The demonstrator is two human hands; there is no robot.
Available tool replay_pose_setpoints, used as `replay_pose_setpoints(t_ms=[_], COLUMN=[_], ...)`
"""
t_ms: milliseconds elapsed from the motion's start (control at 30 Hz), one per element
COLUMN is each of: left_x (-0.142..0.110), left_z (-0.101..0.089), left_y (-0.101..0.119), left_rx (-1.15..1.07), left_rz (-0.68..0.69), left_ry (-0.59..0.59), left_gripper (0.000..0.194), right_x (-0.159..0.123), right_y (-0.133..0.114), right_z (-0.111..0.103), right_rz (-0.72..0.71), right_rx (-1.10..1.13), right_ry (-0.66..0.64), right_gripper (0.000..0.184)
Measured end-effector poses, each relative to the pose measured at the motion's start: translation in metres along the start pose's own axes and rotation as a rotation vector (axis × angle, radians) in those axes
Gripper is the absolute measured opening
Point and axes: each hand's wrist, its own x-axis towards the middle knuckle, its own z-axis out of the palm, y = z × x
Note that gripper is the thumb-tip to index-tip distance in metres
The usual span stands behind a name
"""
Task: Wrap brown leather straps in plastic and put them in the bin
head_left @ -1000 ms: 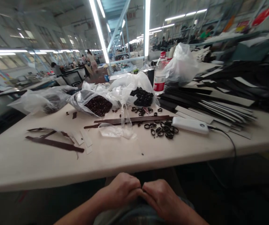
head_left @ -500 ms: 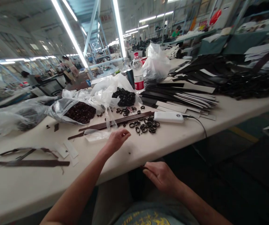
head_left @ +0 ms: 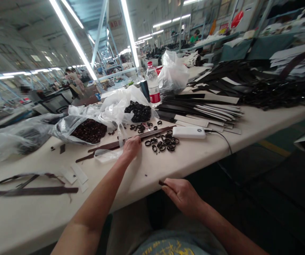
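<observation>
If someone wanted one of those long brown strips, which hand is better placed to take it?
Probably the left hand: it is over the table, right at the brown strips. The right hand is lower, by the table's near edge, and holds a small dark piece.

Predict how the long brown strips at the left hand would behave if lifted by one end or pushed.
The brown strips would probably sag when lifted, being long and narrow. They look thin, so each is likely light for its length. Lying flat, they should slide rather than roll if pushed.
</observation>
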Motion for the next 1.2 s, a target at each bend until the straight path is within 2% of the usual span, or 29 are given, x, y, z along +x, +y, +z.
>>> replay_pose_setpoints(t_ms=[67,167,233,300,333,400,533,700,800,933,1100,1200], left_x=[-0.010,-0.042,-0.070,-0.099,-0.112,-0.134,-0.158,-0.167,-0.171,-0.175,-0.179,-0.180], left_z=[-0.005,-0.016,-0.024,-0.031,-0.034,-0.036,-0.036,-0.038,-0.037,-0.030,-0.030,-0.036], left_y=[0.006,0.014,0.017,0.019,0.020,0.023,0.027,0.021,0.015,0.012,0.014,0.012], left_rx=[-0.120,-0.362,-0.727,-1.139,-1.290,-1.428,-1.462,-1.349,-1.255,-1.263,-1.264,-1.215], left_rz=[-0.008,-0.035,-0.136,-0.293,-0.362,-0.427,-0.370,-0.262,-0.219,-0.195,-0.149,-0.138], left_ry=[0.002,-0.035,-0.081,-0.120,-0.132,-0.139,-0.120,-0.093,-0.132,-0.184,-0.124,-0.045], left_gripper=[0.013,0.031,0.036,0.038,0.040,0.040,0.035,0.030,0.024,0.021,0.013,0.011], right_x=[0.004,0.011,0.017,0.024,0.028,0.034,0.043,0.044,0.041,0.041,0.044,0.041], right_y=[-0.003,-0.009,-0.014,-0.022,-0.026,-0.034,-0.048,-0.055,-0.057,-0.059,-0.058,-0.055], right_z=[-0.005,-0.012,-0.017,-0.020,-0.020,-0.019,-0.011,-0.004,-0.003,-0.004,-0.005,-0.004], right_rz=[0.017,0.038,0.042,0.023,0.007,-0.032,-0.115,-0.171,-0.179,-0.148,-0.168,-0.147], right_rx=[-0.009,-0.054,-0.094,-0.120,-0.128,-0.148,-0.210,-0.247,-0.232,-0.129,0.069,-0.013], right_ry=[0.015,0.049,0.063,0.066,0.066,0.068,0.065,0.051,0.031,-0.079,-0.184,-0.171], right_gripper=[0.036,0.034,0.034,0.033,0.033,0.034,0.037,0.033,0.028,0.023,0.022,0.021])
